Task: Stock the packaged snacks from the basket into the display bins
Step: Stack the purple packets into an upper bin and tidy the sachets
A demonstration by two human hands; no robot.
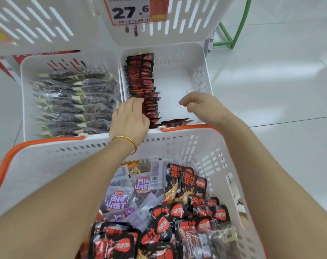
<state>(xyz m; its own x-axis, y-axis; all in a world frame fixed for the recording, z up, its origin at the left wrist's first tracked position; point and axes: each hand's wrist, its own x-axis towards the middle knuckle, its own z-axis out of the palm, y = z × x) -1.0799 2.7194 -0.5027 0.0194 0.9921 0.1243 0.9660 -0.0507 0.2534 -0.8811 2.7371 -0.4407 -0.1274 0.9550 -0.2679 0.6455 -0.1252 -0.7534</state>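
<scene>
Floor (282, 77) around me: white glossy tile, sound, with a thin dark grout line (289, 120) crossing to my right. Light reflects off it in soft patches. A green metal tube frame (222, 43) stands on it ahead, right.

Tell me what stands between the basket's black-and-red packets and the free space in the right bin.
Nothing visible does. The packets only have to clear the basket's far rim; the right bin is open beside its standing row.
</scene>
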